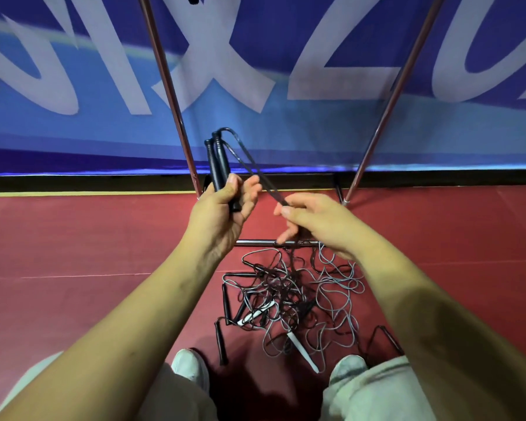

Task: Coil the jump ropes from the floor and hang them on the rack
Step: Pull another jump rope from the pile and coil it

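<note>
**Q:** how far along are you with the ropes?

**A:** Barely started, I reckon. My left hand (219,214) is wrapped round both black handles (217,161) of one rope, up in front of the rack (171,89). My right hand (313,220) pinches its cord (255,167) just beside. No coil yet, and I can't tell if anything's hung. The rest is a tangled pile (292,299) by my shoes.

**Q:** what's the room like?

**A:** Red sports floor (73,238), blue banner (286,138) with big pale letters behind the rack.
</note>
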Motion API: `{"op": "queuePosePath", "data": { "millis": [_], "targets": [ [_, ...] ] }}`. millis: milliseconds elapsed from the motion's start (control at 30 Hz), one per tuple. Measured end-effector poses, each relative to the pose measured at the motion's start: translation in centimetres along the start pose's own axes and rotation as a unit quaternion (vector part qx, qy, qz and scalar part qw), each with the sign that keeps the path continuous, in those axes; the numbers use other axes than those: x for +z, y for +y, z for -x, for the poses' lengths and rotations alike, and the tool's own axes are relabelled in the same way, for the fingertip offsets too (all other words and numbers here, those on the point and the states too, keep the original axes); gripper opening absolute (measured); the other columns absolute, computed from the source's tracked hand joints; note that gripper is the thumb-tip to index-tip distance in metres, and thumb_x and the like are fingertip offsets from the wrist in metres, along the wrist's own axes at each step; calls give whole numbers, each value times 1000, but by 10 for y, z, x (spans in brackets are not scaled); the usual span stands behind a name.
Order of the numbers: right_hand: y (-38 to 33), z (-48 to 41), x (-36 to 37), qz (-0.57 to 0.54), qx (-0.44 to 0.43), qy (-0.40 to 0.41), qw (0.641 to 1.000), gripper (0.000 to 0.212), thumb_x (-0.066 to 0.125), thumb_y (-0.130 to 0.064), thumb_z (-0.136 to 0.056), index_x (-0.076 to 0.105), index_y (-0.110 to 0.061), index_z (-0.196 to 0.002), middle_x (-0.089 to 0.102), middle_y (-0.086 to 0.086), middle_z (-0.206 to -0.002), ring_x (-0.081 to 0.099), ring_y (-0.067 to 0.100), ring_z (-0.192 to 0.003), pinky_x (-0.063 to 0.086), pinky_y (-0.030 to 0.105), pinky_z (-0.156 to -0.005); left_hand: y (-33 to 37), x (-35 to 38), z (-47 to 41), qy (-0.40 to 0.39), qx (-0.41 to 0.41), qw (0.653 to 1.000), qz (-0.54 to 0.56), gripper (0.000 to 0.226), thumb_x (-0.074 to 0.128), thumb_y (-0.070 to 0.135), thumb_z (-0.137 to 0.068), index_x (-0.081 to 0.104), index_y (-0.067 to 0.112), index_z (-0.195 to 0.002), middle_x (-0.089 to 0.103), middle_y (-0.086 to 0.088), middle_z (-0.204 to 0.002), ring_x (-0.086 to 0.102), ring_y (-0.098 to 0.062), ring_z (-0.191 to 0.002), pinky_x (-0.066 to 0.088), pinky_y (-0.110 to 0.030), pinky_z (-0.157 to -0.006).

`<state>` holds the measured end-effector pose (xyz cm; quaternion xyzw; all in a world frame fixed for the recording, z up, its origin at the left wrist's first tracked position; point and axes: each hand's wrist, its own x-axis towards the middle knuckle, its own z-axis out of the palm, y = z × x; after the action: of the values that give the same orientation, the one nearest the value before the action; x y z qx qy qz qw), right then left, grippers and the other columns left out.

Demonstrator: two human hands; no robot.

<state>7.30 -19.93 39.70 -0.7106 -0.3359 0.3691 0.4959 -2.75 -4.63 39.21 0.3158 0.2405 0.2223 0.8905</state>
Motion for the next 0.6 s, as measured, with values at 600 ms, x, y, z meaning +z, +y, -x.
{"op": "queuePosePath", "data": {
  "millis": [600],
  "targets": [
    [2,35,43,-84,105,50,990,21,40,-17,-105,55,-4,-97,46,1,-54,37,10,-39,28,24,-46,18,41,7,71,-29,990,122,34,37,28,-107,62,5,-102,61,-5,-136,59,-25,-124,48,-34,-95]
  ]
}}
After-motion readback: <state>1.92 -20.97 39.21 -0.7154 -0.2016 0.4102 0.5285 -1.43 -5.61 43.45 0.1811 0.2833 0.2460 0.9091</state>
